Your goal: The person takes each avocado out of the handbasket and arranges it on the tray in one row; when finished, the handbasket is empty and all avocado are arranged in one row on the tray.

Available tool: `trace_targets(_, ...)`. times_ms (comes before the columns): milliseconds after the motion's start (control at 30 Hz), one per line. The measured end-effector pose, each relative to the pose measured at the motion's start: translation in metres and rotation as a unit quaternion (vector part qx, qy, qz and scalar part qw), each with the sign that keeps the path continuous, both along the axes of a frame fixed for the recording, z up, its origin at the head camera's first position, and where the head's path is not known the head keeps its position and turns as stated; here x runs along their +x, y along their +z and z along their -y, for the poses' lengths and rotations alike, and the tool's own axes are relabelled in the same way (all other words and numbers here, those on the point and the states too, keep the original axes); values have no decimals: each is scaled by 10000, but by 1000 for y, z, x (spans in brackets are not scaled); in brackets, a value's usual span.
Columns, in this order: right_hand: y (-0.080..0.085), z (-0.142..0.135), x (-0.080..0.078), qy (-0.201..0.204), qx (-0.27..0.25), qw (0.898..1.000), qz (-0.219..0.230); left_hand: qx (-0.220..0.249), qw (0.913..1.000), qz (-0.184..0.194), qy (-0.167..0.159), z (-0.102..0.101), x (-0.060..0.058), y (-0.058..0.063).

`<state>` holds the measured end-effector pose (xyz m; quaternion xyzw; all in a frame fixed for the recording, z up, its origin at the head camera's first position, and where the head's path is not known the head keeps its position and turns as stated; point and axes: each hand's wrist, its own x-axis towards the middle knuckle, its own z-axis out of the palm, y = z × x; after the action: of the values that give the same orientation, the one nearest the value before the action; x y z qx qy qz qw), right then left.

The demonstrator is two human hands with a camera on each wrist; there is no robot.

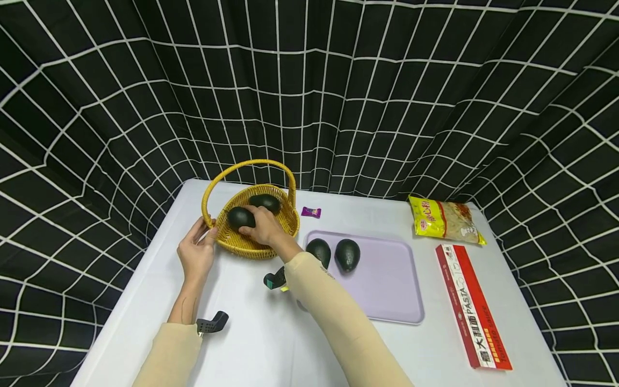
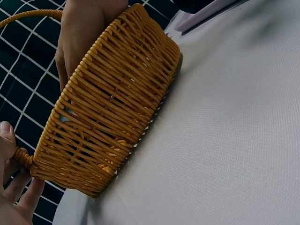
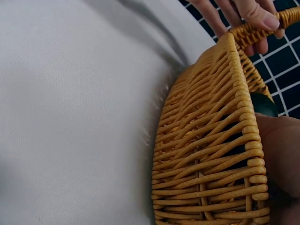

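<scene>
A yellow woven basket [image 1: 251,251] with a tall arched handle stands at the left of the table. My left hand [image 1: 198,250] holds the foot of that handle at the basket's near left side; its fingers wrap the wicker in the right wrist view. Inside the basket, my right hand [image 1: 265,226] grips a dark avocado [image 1: 240,218] from the right. A second avocado [image 1: 265,202] lies behind the hand, toward the far rim. In the left wrist view, the basket wall [image 2: 108,103] hides the fruit and the right fingertips.
Right of the basket lies a lilac tray [image 1: 387,279] bearing two avocados [image 1: 347,255], one partly behind the right sleeve. A small purple wrapped sweet [image 1: 311,212] sits behind it. Farther right are a yellow food packet [image 1: 447,220] and a long red pasta box [image 1: 473,306].
</scene>
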<state>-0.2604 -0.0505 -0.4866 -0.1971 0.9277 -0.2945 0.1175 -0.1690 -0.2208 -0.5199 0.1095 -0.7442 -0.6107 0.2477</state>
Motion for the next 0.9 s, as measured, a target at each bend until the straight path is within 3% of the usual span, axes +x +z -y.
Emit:
trace_targets(133,0,1,0,-259,-152,9994,149,47,10000,-35,-28,1,0,0)
trace_targets(300,1,1,2,-243,-258,9989,308,73,10000,-1,-51,1,0,0)
trace_targets(633,3,-12,3,-82,-404,9987,311,87,10000,-6,35,-3,-1,-2)
trace_targets(900,8,-26,6,-186,-614,9979,40,92,9999,11,94,-3,-1,-1)
